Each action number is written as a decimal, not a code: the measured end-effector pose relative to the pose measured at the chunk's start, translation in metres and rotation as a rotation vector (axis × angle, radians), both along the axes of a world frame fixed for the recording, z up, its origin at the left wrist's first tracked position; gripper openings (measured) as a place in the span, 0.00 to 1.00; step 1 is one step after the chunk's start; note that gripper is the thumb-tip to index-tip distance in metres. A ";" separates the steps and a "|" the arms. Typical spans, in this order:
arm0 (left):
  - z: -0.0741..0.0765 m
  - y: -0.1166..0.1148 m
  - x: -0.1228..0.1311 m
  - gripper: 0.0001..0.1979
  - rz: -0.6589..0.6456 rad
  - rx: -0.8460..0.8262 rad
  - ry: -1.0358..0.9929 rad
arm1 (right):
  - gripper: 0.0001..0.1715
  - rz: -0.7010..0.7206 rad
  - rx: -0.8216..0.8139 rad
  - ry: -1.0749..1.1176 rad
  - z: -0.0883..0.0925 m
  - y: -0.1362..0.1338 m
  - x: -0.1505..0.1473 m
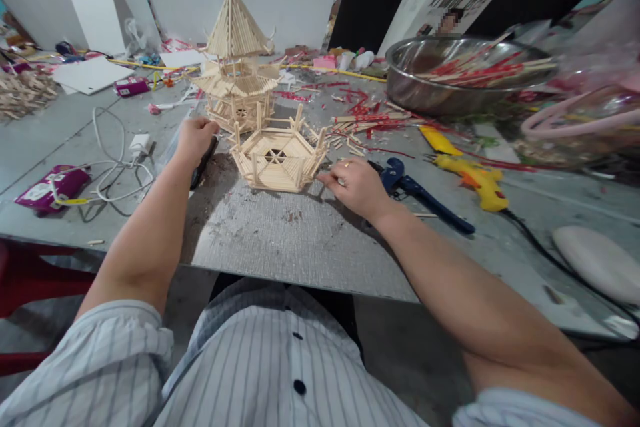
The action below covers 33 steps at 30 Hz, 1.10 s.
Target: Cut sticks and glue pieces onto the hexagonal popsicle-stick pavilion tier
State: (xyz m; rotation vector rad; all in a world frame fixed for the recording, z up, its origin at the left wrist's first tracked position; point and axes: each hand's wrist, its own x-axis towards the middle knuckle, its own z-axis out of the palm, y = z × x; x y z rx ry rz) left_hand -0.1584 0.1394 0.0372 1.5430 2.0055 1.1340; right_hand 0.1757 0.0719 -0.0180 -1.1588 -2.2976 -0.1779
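Note:
In the head view, a hexagonal frame of pale wooden sticks (263, 177), with short upright posts and a spoked opening in its floor, sits on the table before me. Behind it stands a tiered stick pagoda (237, 33) with a pointed roof. My left hand (197, 140) is closed at the left, close to the pagoda's lower tier; what its curled fingers hold is hidden. Under that hand lies a dark, narrow object (204, 163). My right hand (357, 183) is closed in a pinch beside the frame's right edge; whether it grips the frame I cannot tell.
Right of my right hand lie a dark blue cutter (425, 197) and a yellow glue gun (475, 180) with a black cord. A metal basin (430, 93) holds sticks and red strips. Purple packs (55, 188) and a white cable (100, 137) lie left. Red scraps (363, 103) litter the back.

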 end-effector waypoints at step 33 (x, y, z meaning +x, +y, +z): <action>0.038 -0.066 0.050 0.07 -0.382 0.707 0.494 | 0.23 -0.641 -0.461 -0.382 0.059 0.126 0.068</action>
